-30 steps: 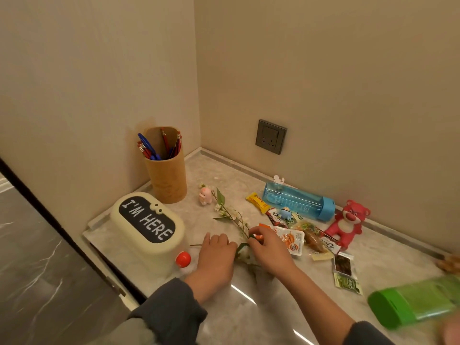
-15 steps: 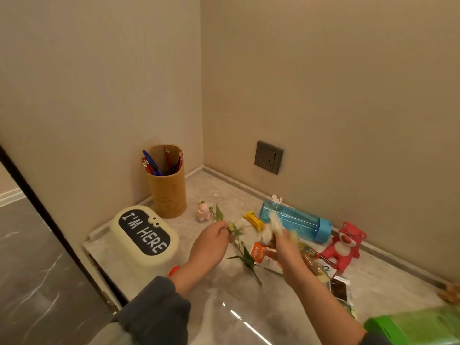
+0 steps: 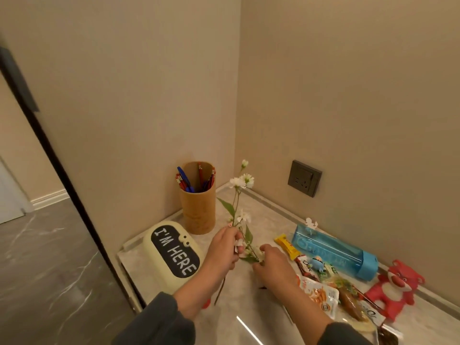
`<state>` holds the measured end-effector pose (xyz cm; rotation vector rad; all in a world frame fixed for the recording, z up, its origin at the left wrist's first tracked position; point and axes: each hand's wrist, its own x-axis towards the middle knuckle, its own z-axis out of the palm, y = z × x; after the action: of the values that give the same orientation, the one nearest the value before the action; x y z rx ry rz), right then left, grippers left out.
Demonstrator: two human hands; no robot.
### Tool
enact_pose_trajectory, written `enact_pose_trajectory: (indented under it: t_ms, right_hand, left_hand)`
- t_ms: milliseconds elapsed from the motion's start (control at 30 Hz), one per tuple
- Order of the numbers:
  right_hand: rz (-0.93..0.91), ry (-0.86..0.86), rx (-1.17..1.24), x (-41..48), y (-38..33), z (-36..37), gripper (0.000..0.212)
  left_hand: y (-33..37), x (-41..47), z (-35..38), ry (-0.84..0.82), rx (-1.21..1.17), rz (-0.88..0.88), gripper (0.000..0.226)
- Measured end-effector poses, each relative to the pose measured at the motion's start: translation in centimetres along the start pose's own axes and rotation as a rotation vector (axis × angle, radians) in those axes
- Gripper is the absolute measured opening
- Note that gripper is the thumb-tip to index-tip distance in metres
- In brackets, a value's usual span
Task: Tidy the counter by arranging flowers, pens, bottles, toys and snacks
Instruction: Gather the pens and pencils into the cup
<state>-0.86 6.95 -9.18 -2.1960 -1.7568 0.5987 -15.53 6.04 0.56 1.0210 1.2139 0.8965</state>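
- White blossoms top the flower sprig [image 3: 245,181]; on my feed it is held nearly upright above the counter [image 3: 249,319], with its heads in front of the wall corner and its bare stem end hanging beside the left wrist.
- I read the left hand [image 3: 222,250] as curled round the middle of the stem, fingers pinching it.
- I see the right hand [image 3: 273,266] just beside the left and lower on the sprig, fingertips bent in on the bottom leaves and nipping them.
- A bamboo pen holder [image 3: 198,210] stands upright against the left wall behind the sprig, with red and blue pens [image 3: 189,181] standing in it.
- A cream box [image 3: 174,255] lettered "I'M HERE" lies at the counter's left edge, in front of the holder and left of the left hand.
- The blue bottle [image 3: 333,252] lies on its side along the back wall, cap to the right.
- The red bear toy [image 3: 395,287] is just right of that cap.
- A yellow snack bar [image 3: 286,246] lies near the bottle's left end.
- Several snack packets [image 3: 321,295] lie between the right forearm and the bottle, and a small blue figure [image 3: 317,262] rests on them.
- A grey wall socket [image 3: 304,178] is set in the back wall above the bottle.
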Motion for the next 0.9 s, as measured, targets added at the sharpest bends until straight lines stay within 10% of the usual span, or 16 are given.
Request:
enact_pose_trajectory:
  t_ms: [267,600,900]
  right_hand:
    - [0.083,-0.070,-0.062,0.4,-1.4,0.2,0.022]
    - [0.136,0.277,1.213,1.4,-8.6,-6.4,0.035]
    - [-0.138,0.186,1.366,4.4,-19.0,-12.4,0.021]
  left_hand:
    - [0.8,0.4,-1.8,-0.037,0.043,0.079,0.031]
    - [5.3,2.5,-4.8,-0.019,-0.018,0.334,0.017]
    - [13.0,6.8,-10.9,0.112,0.050,0.580,0.016]
